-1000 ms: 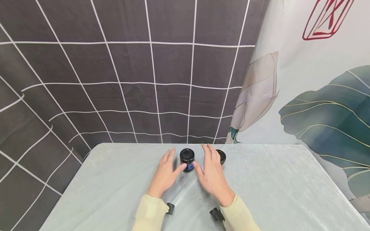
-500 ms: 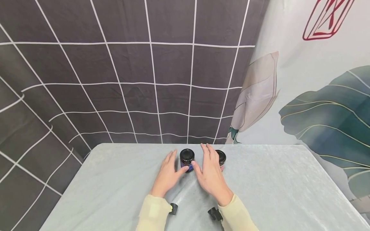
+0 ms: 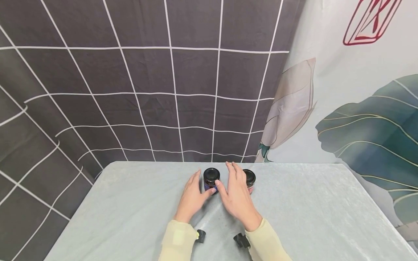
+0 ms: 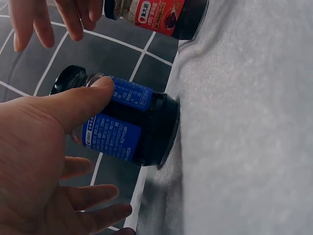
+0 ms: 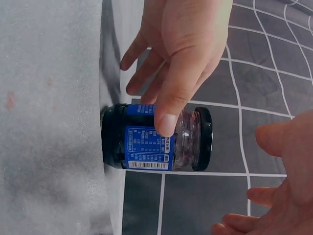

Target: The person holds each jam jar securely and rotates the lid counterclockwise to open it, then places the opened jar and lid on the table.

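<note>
A glass jar with a blue label and black lid (image 3: 211, 174) stands upright on the cloth-covered table. My left hand (image 3: 191, 199) is at its left, with the thumb in front of the label (image 5: 146, 147); whether the thumb touches is unclear. In the left wrist view, the left fingers (image 4: 100, 196) spread apart from the glass. My right hand (image 3: 240, 199) hovers at the jar's right, its thumb (image 5: 269, 139) overlapping the jar's edge in the head view. Beyond the right fingers stands a second black-lidded jar (image 3: 250, 177), whose label shows red (image 4: 159, 12).
Pale grey cloth (image 3: 310, 210) covers the table, whose back edge lies close behind both jars. A dark curtain with white grid lines (image 3: 192, 72) hangs behind. At the right hangs a white curtain with leaf prints (image 3: 326, 137).
My left hand has shifted a little to the right, its thumb reaching farther across the blue-labelled jar's front. My right hand has moved slightly left. Both jars stay in place.
</note>
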Motion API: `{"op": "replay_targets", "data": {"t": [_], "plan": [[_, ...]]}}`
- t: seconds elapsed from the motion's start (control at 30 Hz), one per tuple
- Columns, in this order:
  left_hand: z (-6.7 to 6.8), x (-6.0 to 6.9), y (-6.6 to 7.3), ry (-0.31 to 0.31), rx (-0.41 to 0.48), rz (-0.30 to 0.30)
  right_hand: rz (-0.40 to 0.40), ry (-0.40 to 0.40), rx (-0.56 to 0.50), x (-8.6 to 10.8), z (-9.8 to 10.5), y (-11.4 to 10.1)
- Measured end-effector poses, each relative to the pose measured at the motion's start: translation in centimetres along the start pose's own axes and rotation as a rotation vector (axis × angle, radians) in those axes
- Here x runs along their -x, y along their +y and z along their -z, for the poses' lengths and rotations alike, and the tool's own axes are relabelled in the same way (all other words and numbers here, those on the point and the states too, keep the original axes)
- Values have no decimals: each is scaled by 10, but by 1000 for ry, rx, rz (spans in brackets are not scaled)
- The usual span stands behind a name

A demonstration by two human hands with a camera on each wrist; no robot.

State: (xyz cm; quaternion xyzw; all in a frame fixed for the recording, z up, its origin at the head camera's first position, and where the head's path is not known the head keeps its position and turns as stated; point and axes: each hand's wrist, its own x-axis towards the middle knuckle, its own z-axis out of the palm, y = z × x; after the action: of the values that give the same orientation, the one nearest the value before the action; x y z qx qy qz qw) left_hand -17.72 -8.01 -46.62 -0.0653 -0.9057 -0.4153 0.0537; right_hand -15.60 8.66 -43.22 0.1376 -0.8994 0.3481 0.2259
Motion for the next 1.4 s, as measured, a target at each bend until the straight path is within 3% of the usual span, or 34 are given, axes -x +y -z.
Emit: {"op": "replay_targets", "data": {"t": [0.47,0.8,1.07,1.4], "plan": [[-10,-2,0,35,33,-36,10,-11,-7,-1,-4,-1],[-16,-3,1,47,53,-5,11,-28,-1,-4,-9,-3],[-21,-4,1,101,28,-69,0,-40,-2,-4,-12,-6],[-20,-5,5,84,61,-21,4,-26,-7,-3,-20,-4]]}}
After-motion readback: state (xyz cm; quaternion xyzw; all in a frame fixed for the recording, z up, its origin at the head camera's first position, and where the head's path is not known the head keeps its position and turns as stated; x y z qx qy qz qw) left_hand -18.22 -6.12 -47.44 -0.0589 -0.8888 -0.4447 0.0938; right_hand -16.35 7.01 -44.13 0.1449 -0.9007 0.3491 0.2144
